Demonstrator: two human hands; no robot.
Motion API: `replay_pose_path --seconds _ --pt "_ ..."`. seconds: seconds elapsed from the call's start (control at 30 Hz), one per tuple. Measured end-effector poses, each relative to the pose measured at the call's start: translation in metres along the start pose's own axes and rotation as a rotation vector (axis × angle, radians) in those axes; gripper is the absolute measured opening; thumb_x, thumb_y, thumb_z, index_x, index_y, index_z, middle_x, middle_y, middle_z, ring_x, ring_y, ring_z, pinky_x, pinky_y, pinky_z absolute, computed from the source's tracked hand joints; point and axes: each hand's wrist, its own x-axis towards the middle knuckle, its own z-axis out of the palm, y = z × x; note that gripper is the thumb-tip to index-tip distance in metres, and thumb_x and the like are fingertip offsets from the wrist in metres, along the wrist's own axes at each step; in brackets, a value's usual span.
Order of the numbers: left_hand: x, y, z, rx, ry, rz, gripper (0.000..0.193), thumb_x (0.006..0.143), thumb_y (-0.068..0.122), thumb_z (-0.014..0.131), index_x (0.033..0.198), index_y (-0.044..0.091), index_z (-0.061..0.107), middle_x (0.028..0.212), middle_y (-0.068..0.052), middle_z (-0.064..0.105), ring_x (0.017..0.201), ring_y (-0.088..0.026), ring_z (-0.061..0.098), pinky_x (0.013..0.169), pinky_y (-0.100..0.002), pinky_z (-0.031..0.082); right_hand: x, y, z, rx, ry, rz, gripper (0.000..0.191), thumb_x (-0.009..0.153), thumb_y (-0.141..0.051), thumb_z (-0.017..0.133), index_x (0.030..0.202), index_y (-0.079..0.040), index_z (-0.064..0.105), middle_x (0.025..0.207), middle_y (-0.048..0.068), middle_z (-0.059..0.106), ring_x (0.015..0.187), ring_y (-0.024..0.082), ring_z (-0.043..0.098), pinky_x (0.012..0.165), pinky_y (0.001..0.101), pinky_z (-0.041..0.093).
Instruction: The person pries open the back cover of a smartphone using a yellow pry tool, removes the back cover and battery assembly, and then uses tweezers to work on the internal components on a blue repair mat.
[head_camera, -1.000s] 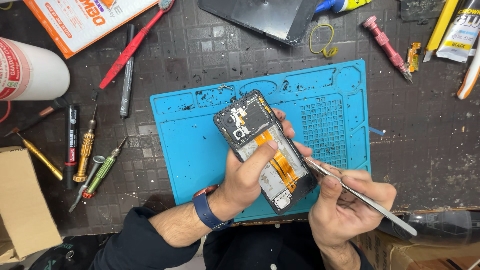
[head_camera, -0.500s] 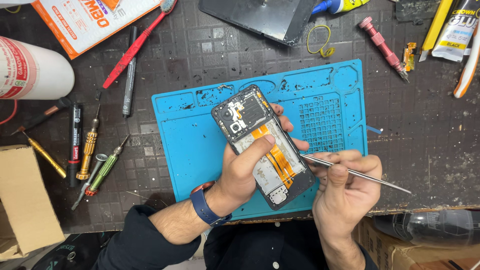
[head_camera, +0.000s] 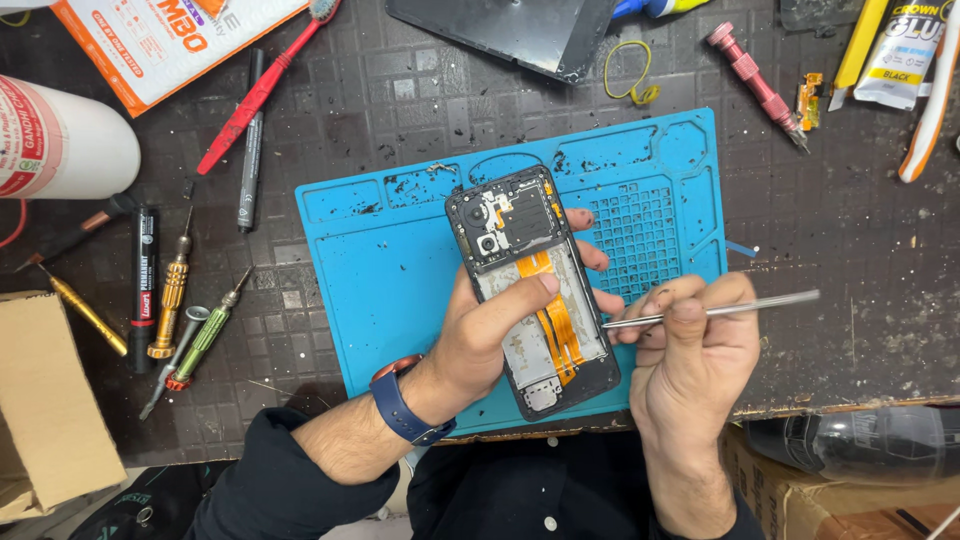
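Opened black smartphone (head_camera: 532, 290) with orange flex ribbon, raised over blue silicone mat (head_camera: 400, 270). Your left hand (head_camera: 490, 335) grip clasps its edges; right hand (head_camera: 695, 345) grip pinches steel tweezers (head_camera: 715, 310) beside it. Light, stiff, fragile inside: hold frame only.

Left of the hands lie a gold screwdriver (head_camera: 173, 290), a green screwdriver (head_camera: 208, 335) and a black marker (head_camera: 143, 280) — farther left, a cardboard box (head_camera: 50, 400). Above them: a red toothbrush (head_camera: 262, 88), a yellow rubber band (head_camera: 630, 72) and a pink screwdriver (head_camera: 755, 82).
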Motion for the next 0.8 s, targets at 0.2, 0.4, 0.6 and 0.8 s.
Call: replay_pose_path --seconds 0.2,0.4,0.6,0.8 --pt "-0.001 -0.001 0.001 0.031 -0.037 -0.032 0.055 0.1 0.01 0.053 0.15 -0.008 0.04 0.125 -0.023 0.062 0.11 -0.038 0.071 0.093 -0.048 0.062 0.003 -0.01 0.012 0.053 0.062 0.044 0.031 0.101 -0.014 0.07 0.127 -0.012 0.053 0.082 0.004 0.055 0.07 0.013 0.057 0.063 0.0294 0.055" --pt "0.001 -0.003 -0.001 0.067 0.021 0.05 0.052 0.099 0.006 0.056 0.148 -0.004 0.04 0.129 -0.021 0.058 0.113 -0.036 0.069 0.096 -0.049 0.061 0.006 -0.004 0.009 -0.082 0.157 0.063 0.018 0.104 -0.011 0.067 0.108 0.0 0.053 0.097 0.006 0.06 0.089 0.016 0.063 0.071 0.0346 0.058" --pt "0.001 -0.002 0.0 0.056 0.029 0.046 0.052 0.097 0.007 0.055 0.146 -0.003 0.042 0.133 -0.019 0.058 0.111 -0.036 0.069 0.095 -0.048 0.06 0.015 -0.005 0.018 -0.135 0.073 0.006 0.069 0.105 -0.01 0.073 0.161 -0.003 0.033 0.099 0.011 0.063 0.083 0.017 0.065 0.067 0.0289 0.054" --pt "-0.002 0.002 -0.003 0.033 0.054 0.033 0.054 0.096 0.007 0.054 0.148 -0.001 0.041 0.127 -0.019 0.058 0.112 -0.035 0.069 0.095 -0.049 0.06 0.013 -0.015 0.035 -0.32 0.114 -0.061 0.102 0.103 -0.01 0.073 0.167 -0.011 -0.006 0.098 0.012 0.065 0.067 0.015 0.063 0.061 0.0259 0.055"
